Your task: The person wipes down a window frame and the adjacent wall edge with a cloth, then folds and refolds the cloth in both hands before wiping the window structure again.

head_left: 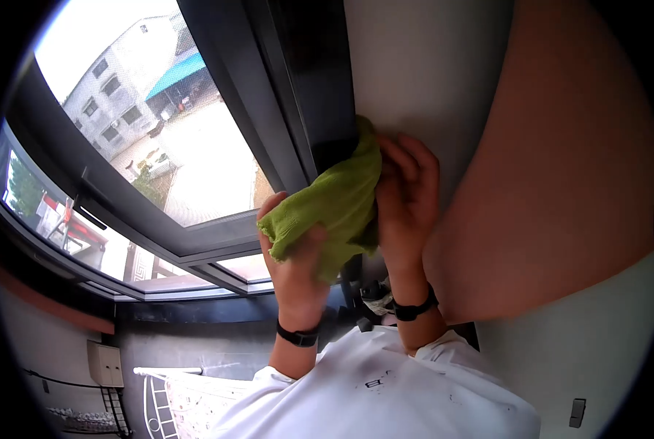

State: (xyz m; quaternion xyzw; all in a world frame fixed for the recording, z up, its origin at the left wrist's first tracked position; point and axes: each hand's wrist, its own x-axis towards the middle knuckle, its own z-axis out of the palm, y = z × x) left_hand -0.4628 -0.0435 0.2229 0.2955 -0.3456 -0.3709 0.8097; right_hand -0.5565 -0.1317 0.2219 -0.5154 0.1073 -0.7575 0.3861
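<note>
A green cloth (330, 205) is bunched between my two hands, against the dark window frame (294, 95). My left hand (294, 274) grips the cloth's lower left end, with the thumb in front and fingers behind it; it is slightly blurred. On the cloth's right side, my right hand (411, 194) has its fingers curled at the cloth's edge, close to the pale wall (422, 66). Part of the right hand's grip is hidden behind the cloth. Each wrist wears a black band.
The window's screened pane (188, 146) looks onto a yard and a building. A window handle (91, 216) sticks out at the left. Along the right hangs a large reddish-brown surface (553, 168). Below left stand a white-railed bed (184, 399) and a small cabinet (105, 364).
</note>
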